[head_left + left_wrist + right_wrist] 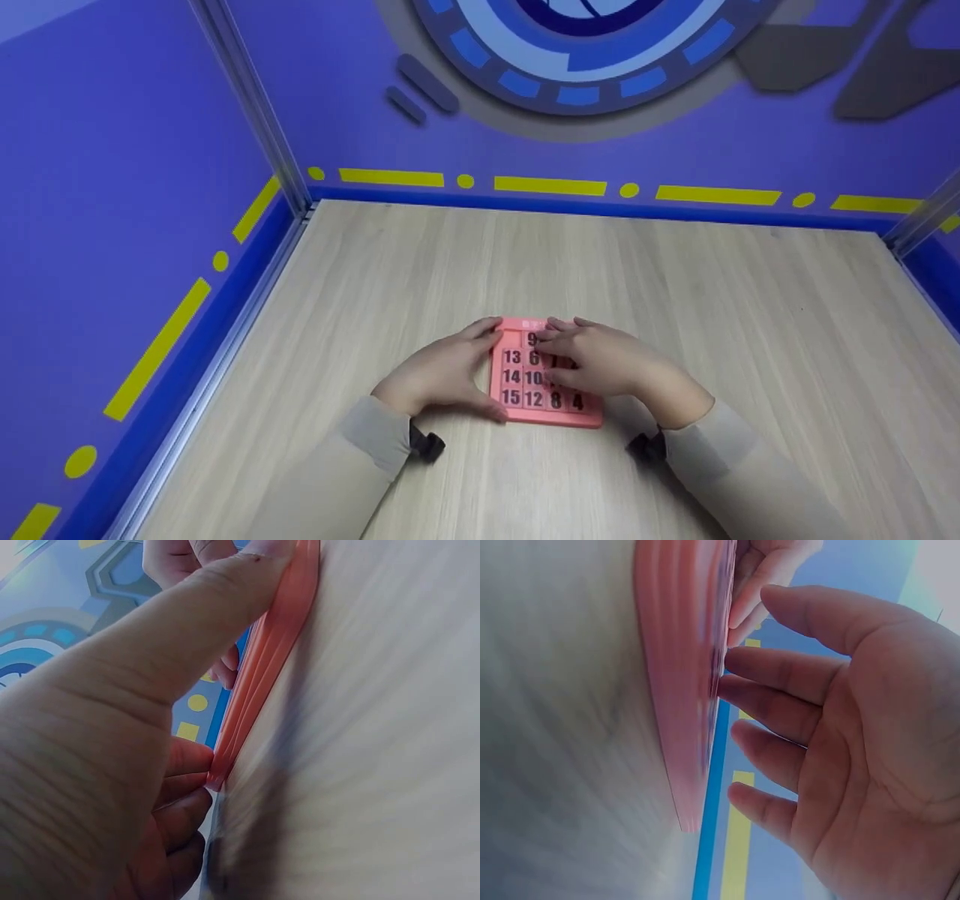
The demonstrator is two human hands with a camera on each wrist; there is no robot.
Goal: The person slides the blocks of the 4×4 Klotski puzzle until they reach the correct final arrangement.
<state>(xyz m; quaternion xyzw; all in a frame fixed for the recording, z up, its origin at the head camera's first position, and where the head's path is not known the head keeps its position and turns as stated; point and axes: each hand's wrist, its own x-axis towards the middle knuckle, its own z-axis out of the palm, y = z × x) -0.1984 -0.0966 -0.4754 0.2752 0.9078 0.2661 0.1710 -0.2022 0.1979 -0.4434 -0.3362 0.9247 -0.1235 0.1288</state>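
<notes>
A pink sliding number puzzle (551,421) lies on the table, its black-numbered tiles partly hidden beneath my right hand (611,360). A gap without a tile shows at its top left, beside the 9. My left hand (442,371) holds the puzzle's left side, thumb at the near corner and fingers at the far one. In the left wrist view the thumb (217,592) presses along the pink edge. Nearly straight fingers of the right hand reach over the tiles; in the right wrist view its fingertips (735,686) meet the puzzle's upper face.
The wooden table (750,315) extends around the puzzle. Blue panels with yellow markings stand along the back (675,150) and left (135,225), joined by a metal corner post (251,97). A dark wrist-worn piece (429,447) sits at the left cuff.
</notes>
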